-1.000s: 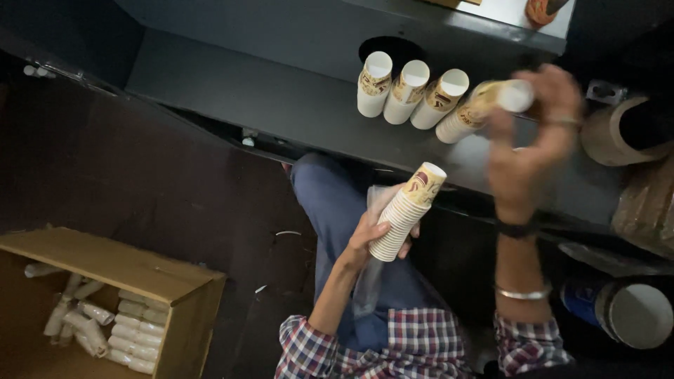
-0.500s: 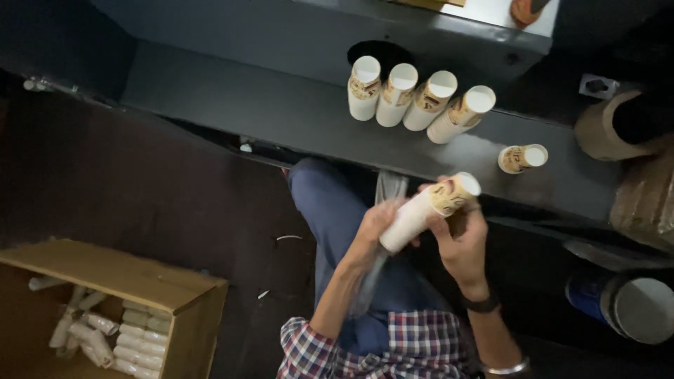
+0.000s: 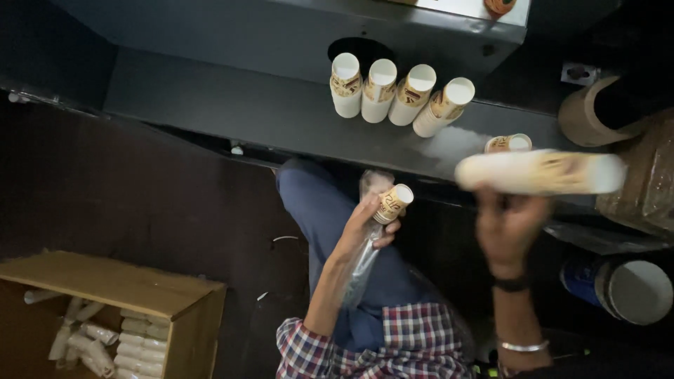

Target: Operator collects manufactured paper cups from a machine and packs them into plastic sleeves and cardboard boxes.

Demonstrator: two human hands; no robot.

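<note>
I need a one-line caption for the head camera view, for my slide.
Left hand holds paper cup; right hand lifts blurred cup stack below shelf.

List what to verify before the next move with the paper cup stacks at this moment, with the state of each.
1. Left hand grips a short cup stack and a clear plastic sleeve: ok.
2. Right hand holds the long cup stack: it is raised, but the motion blur hides the grip: cannot tell.
3. Four cup stacks stand together on the grey shelf: ok.
4. Bare shelf space beside the single stack: ok.
5. Cardboard box with bagged cups open on the floor: ok.
</note>
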